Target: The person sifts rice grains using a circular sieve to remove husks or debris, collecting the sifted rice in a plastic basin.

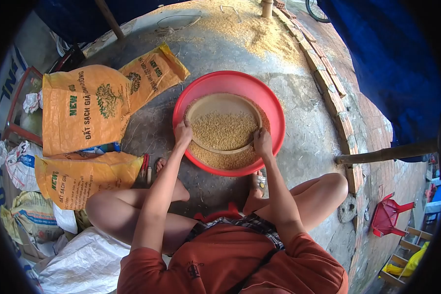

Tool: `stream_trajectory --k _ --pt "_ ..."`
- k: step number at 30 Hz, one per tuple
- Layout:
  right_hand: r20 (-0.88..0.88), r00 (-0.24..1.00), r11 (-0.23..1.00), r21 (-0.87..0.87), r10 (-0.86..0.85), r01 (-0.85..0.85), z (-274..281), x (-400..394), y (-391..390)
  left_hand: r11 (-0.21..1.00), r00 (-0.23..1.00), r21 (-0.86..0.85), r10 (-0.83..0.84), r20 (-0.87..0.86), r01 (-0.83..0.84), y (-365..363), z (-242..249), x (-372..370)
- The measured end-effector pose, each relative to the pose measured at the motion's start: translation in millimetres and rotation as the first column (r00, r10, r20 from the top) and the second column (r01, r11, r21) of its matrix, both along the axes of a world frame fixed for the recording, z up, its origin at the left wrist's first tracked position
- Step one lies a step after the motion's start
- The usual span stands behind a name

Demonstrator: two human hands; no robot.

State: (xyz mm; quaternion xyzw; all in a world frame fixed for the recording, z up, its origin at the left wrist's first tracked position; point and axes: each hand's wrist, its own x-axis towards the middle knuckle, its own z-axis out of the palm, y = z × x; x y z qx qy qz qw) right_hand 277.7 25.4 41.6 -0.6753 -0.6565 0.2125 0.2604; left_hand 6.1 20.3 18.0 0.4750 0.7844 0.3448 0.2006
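A round sieve [224, 98] with a pale rim holds a layer of golden grain [224, 131]. My left hand [183, 134] is closed on the sieve's left rim, and my right hand [262, 142] grips its right rim. Beneath the sieve is a wide red basin [277, 117] with more grain in it, seen around the sieve's lower and right sides. The basin stands on the concrete floor in front of my crossed legs. The undersides of both hands and some fingertips are hidden.
Orange printed sacks [83, 110] lie at the left, with white sacks [83, 264] lower down. Red-handled tools [144, 165] lie near my left foot. Loose grain [259, 36] covers the floor ahead. A brick row [330, 100], a pole [387, 155] and a red stool [389, 215] are at the right.
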Motion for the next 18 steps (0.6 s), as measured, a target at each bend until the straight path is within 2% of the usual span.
stream_trajectory --k 2,4,6,7,8,9,10,13,14,15,17,18 --pt "0.012 1.0 1.0 0.028 0.009 -0.01 -0.5 3.4 1.5 1.0 1.0 -0.001 -0.01 0.006 0.01 -1.3 -5.9 -2.4" --pt "0.021 1.0 0.998 0.063 0.015 -0.016 16.0 2.0 2.5 1.0 1.0 0.005 -0.024 0.009 0.024 0.3 8.7 0.4" --pt "-0.144 0.986 0.983 0.173 0.085 -0.059 43.8 2.2 3.5 0.943 0.997 0.331 0.0 0.074 -0.025 4.3 35.3 3.7" --pt "-0.143 0.986 0.981 0.184 0.083 -0.056 64.4 -1.4 2.3 0.94 0.997 0.341 -0.005 0.074 -0.021 2.5 61.4 8.8" --pt "-0.231 0.968 0.966 0.256 0.097 -0.036 86.4 -6.9 -1.3 0.899 0.988 0.436 -0.031 0.151 -0.039 -2.9 92.6 15.5" --pt "-0.315 0.942 0.947 0.321 0.119 -0.012 102.1 -11.0 -4.8 0.852 0.972 0.519 -0.062 0.226 -0.067 -7.0 110.9 18.9" --pt "-0.321 0.938 0.937 0.348 0.126 -0.007 110.0 -13.5 -4.6 0.827 0.974 0.558 -0.068 0.215 -0.066 -5.9 114.7 17.9" --pt "-0.282 0.955 0.976 0.217 0.089 -0.026 80.8 -7.5 12.7 0.825 0.983 0.563 -0.056 0.175 -0.053 0.8 107.5 16.2" --pt "-0.196 0.977 0.968 0.25 0.086 -0.035 60.8 -4.9 17.6 0.835 0.984 0.548 -0.049 0.169 -0.052 7.7 86.7 11.6" --pt "-0.196 0.976 0.969 0.242 0.092 -0.043 43.1 -2.4 16.3 0.839 0.985 0.54 -0.04 0.17 -0.059 9.0 69.0 8.7" --pt "-0.108 0.991 0.978 0.201 0.08 -0.057 17.8 1.8 10.4 0.976 0.999 0.215 0.02 0.039 -0.028 7.8 37.4 4.2" --pt "-0.108 0.991 0.98 0.191 0.085 -0.063 12.4 2.9 6.1 0.978 0.999 0.205 0.026 0.04 -0.034 4.6 18.7 1.5"
